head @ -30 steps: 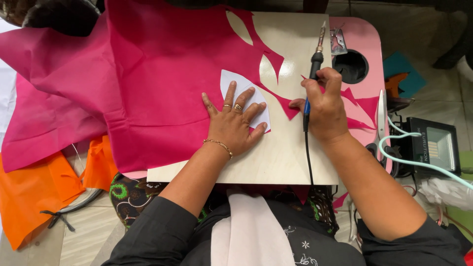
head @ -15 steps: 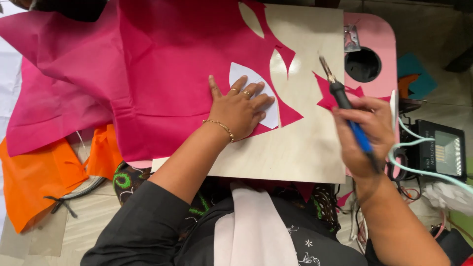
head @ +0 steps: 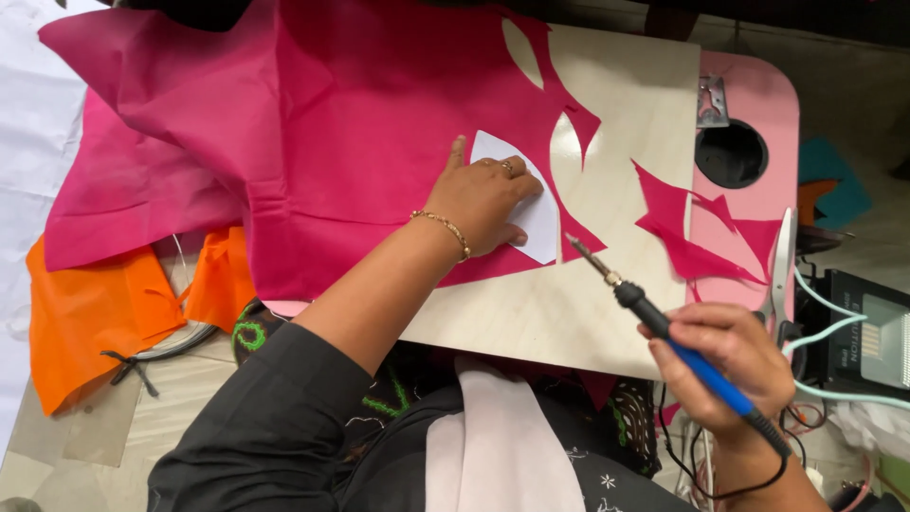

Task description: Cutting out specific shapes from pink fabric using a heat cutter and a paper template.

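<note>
Pressing flat with left hand (head: 485,197) on thin, limp pink fabric (head: 360,123), likely slippery, while right hand (head: 725,365) gripped closed around blue-handled soldering iron (head: 664,327).

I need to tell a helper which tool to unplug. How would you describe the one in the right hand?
On the pale wooden board, past the pink fabric, the right hand holds a soldering iron. Unlike the scissors nearby, it has a blue handle, black collar and thin metal tip.

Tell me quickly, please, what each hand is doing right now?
Left hand: open, pressed flat on the white template over the pink fabric.
Right hand: closed on the soldering iron.
</note>
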